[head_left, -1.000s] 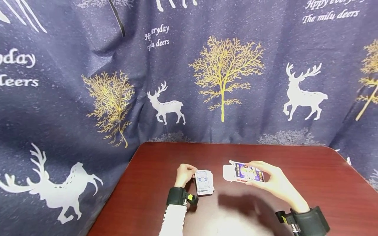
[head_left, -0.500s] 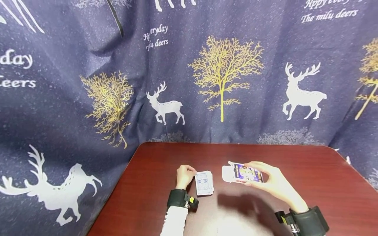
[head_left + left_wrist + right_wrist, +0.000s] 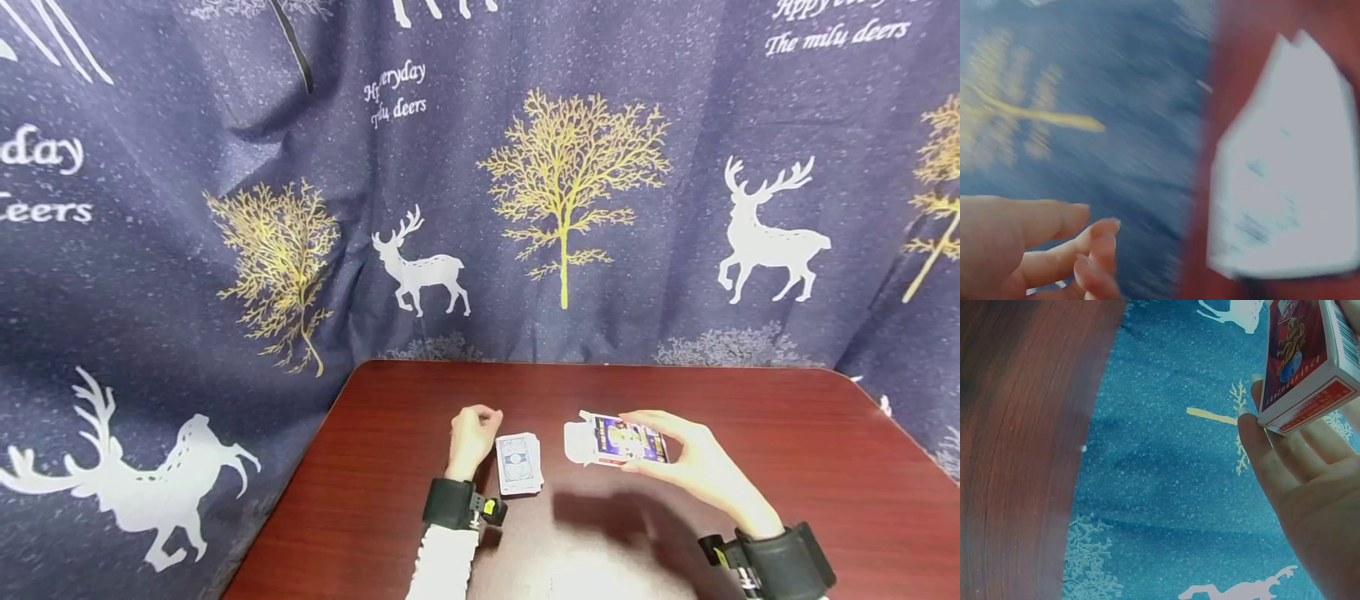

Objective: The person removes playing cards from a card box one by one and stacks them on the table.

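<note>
A squared-up but slightly uneven deck of playing cards (image 3: 517, 463) lies on the table, blue-patterned back upward. Just left of its far corner is my left hand (image 3: 472, 437), apart from the cards. In the left wrist view its fingers (image 3: 1100, 244) are loosely curled with nothing between them and the thumb, while the deck (image 3: 1291, 181) is blurred. My right hand (image 3: 701, 458) grips a card box (image 3: 630, 439) above the table, its open white flap (image 3: 580, 442) facing left toward the deck. In the right wrist view, red printing covers the box (image 3: 1310, 362); its inside is hidden.
The reddish-brown table (image 3: 405, 392) has a rounded far edge. A dark blue curtain (image 3: 480, 250) printed with deer and trees hangs right behind it and along the left side. Each wrist wears a black camera strap (image 3: 450, 502).
My left hand has moved from the deck's far left corner, slightly away from me and off the cards. The right hand keeps the card box in nearly the same place.
</note>
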`<state>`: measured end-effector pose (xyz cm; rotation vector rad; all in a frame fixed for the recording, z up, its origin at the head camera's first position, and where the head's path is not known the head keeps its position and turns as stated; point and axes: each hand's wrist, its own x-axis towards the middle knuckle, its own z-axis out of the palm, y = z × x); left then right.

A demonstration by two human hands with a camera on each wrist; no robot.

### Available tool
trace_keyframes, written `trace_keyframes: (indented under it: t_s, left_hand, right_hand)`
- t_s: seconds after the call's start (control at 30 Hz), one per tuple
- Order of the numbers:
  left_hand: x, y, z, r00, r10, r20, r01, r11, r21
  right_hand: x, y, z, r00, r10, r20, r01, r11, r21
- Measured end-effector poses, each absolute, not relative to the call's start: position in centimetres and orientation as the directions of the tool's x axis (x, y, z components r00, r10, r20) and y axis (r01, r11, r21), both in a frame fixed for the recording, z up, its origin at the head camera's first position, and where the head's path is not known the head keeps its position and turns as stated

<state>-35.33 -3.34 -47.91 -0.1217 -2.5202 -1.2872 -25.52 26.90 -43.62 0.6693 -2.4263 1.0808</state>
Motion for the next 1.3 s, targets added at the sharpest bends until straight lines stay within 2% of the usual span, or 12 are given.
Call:
trace_keyframes:
  t_s: [0.13, 0.23, 0.3, 0.43, 0.67, 0.9, 1.3]
  left_hand:
    - [-32.7, -1.8, -44.6, -0.934, 0.130, 0.332, 0.350, 0.512, 0.784]
    - [-30.8, -0.2, -43.3, -0.899, 0.295, 0.324, 0.431, 0.453, 0.780]
    - [-29.8, 0.8, -42.9, -0.882, 0.348, 0.316, 0.450, 0.429, 0.783]
    - [-28.6, 2.3, -43.0, -0.889, 0.329, 0.318, 0.443, 0.448, 0.777]
    - [-28.1, 2.8, -43.4, -0.921, 0.282, 0.268, 0.375, 0.456, 0.808]
    - [-28.4, 2.2, -43.4, -0.939, 0.287, 0.188, 0.295, 0.398, 0.869]
    - [-29.4, 0.9, -43.4, -0.894, 0.411, 0.178, 0.332, 0.339, 0.881]
  right_hand:
    - [-25.6, 26.8, -43.8, -0.810, -0.263, 0.524, -0.567, 0.579, -0.586]
    - [-25.7, 26.6, -44.0, -0.812, -0.270, 0.518, -0.567, 0.578, -0.588]
    - [-25.6, 26.3, -44.1, -0.809, -0.279, 0.517, -0.571, 0.579, -0.581]
    - [-25.5, 25.9, -44.3, -0.789, -0.297, 0.537, -0.598, 0.572, -0.562]
    - [-25.4, 25.1, -44.4, -0.711, -0.343, 0.613, -0.681, 0.553, -0.480]
    - [-25.5, 24.8, -44.2, -0.710, -0.333, 0.620, -0.678, 0.559, -0.477]
    - [-25.3, 25.1, -44.1, -0.703, -0.302, 0.643, -0.670, 0.584, -0.458]
